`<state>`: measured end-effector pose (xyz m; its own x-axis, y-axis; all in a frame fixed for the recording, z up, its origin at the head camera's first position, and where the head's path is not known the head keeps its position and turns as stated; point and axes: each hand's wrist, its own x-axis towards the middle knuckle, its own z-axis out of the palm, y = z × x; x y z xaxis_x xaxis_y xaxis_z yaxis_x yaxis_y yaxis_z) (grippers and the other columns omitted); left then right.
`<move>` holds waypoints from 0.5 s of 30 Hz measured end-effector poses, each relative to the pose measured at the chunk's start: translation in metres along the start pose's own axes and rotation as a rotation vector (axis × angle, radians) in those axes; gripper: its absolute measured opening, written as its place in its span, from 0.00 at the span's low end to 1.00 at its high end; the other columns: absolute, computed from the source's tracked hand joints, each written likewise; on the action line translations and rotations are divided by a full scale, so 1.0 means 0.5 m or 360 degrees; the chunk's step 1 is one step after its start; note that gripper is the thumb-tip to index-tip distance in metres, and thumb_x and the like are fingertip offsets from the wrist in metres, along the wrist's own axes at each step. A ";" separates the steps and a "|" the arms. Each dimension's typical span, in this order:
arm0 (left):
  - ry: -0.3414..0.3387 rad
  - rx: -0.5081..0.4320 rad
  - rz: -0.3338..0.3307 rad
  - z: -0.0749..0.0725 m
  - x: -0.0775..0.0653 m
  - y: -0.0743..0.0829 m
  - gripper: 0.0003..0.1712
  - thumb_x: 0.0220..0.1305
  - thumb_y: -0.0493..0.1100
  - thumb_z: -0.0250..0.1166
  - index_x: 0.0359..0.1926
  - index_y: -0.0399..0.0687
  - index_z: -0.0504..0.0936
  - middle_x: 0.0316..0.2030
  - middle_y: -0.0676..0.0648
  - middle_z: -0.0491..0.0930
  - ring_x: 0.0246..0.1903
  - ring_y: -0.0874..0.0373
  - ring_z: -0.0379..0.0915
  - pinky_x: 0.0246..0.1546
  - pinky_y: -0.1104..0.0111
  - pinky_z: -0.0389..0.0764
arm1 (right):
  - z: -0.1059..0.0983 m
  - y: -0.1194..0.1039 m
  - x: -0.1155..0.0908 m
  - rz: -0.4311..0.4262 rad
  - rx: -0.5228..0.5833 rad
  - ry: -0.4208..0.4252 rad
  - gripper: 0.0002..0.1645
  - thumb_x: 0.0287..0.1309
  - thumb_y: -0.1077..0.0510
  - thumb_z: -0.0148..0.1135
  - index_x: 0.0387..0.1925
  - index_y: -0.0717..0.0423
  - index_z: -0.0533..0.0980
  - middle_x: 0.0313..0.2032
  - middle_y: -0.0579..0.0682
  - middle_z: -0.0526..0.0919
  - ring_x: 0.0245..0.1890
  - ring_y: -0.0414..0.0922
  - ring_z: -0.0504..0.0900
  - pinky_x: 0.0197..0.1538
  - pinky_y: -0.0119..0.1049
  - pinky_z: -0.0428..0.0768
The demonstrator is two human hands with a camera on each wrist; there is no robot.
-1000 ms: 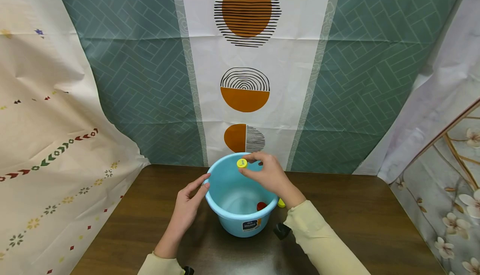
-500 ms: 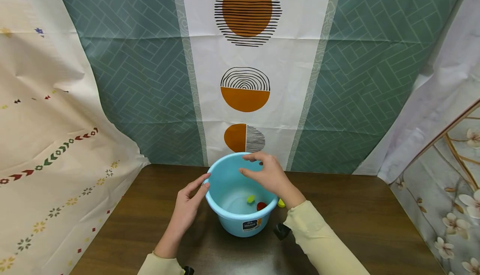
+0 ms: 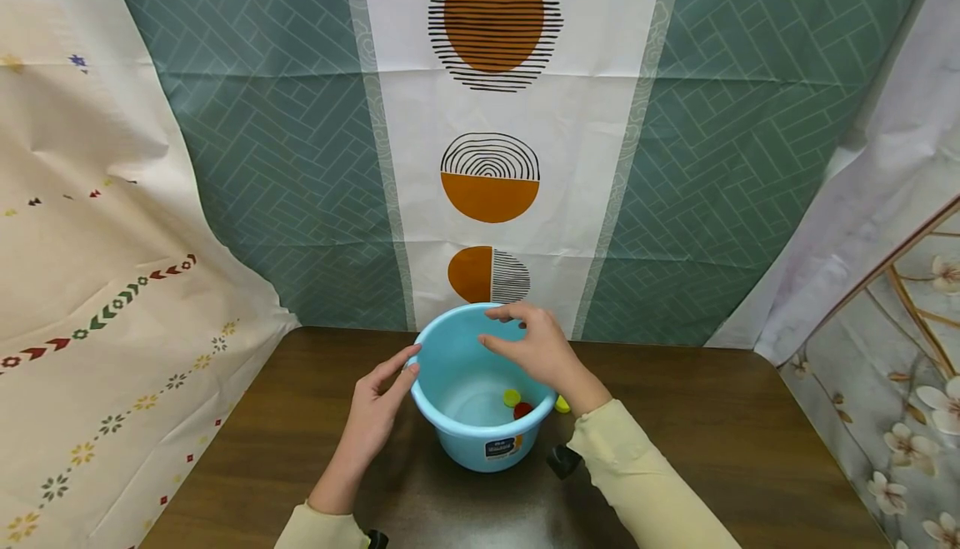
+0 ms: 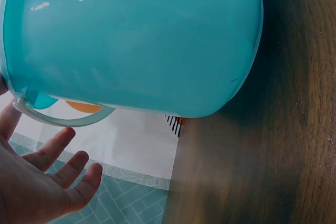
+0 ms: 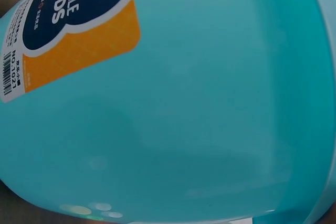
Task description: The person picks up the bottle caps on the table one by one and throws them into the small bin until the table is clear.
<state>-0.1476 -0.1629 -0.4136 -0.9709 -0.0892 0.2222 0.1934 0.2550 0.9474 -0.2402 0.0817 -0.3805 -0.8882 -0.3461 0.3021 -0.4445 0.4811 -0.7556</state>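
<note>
A light blue plastic bucket with a label stands upright on the table. My left hand touches its left rim with thumb and index fingertips; in the left wrist view the other fingers spread loosely below the white handle. My right hand hovers over the bucket's right side, thumb and fingers apart, holding nothing. Inside, on the bottom, lie a small yellow round piece like a bottle cap and a red piece, close together. The right wrist view shows mainly the bucket's outer wall.
Another small yellow piece lies on the table just right of the bucket, partly hidden. The dark wooden table ends at a patterned cloth backdrop. More cloth hangs on both sides.
My right hand has let go of the yellow cap-like piece, which dropped into the bucket and shifted slightly right, beside the red piece. Both hands have stayed in place.
</note>
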 end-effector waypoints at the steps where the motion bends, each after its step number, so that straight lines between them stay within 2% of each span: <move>1: 0.0001 -0.0001 0.0001 0.000 0.000 0.000 0.22 0.64 0.50 0.60 0.58 0.53 0.76 0.59 0.53 0.74 0.61 0.58 0.67 0.58 0.55 0.69 | 0.000 0.000 0.000 -0.0005 0.0001 0.0003 0.21 0.48 0.40 0.69 0.46 0.34 0.79 0.48 0.35 0.79 0.50 0.40 0.74 0.55 0.45 0.73; 4: 0.0001 -0.0003 0.0012 0.000 0.002 -0.005 0.22 0.64 0.51 0.60 0.58 0.54 0.76 0.59 0.53 0.74 0.61 0.57 0.67 0.58 0.55 0.69 | -0.003 -0.001 -0.001 -0.0002 0.0007 0.0005 0.21 0.48 0.40 0.69 0.46 0.34 0.79 0.48 0.35 0.80 0.51 0.43 0.75 0.54 0.45 0.74; 11: 0.0030 -0.0004 0.0021 0.003 0.017 -0.054 0.21 0.62 0.57 0.61 0.56 0.65 0.77 0.57 0.59 0.75 0.60 0.62 0.68 0.59 0.56 0.69 | -0.018 0.003 -0.008 0.0058 0.0032 0.0000 0.22 0.47 0.37 0.67 0.46 0.31 0.78 0.49 0.36 0.79 0.54 0.50 0.73 0.54 0.51 0.74; 15: 0.0035 -0.0004 0.0031 0.002 0.016 -0.053 0.21 0.62 0.55 0.60 0.56 0.65 0.77 0.58 0.57 0.75 0.60 0.59 0.67 0.59 0.54 0.69 | -0.036 0.008 -0.015 0.0043 0.0023 0.0042 0.24 0.48 0.38 0.67 0.48 0.35 0.78 0.50 0.42 0.80 0.54 0.50 0.74 0.55 0.53 0.73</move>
<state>-0.1608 -0.1697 -0.4373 -0.9636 -0.1052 0.2458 0.2129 0.2547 0.9433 -0.2376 0.1010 -0.3753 -0.9027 -0.3116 0.2968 -0.4189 0.4784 -0.7718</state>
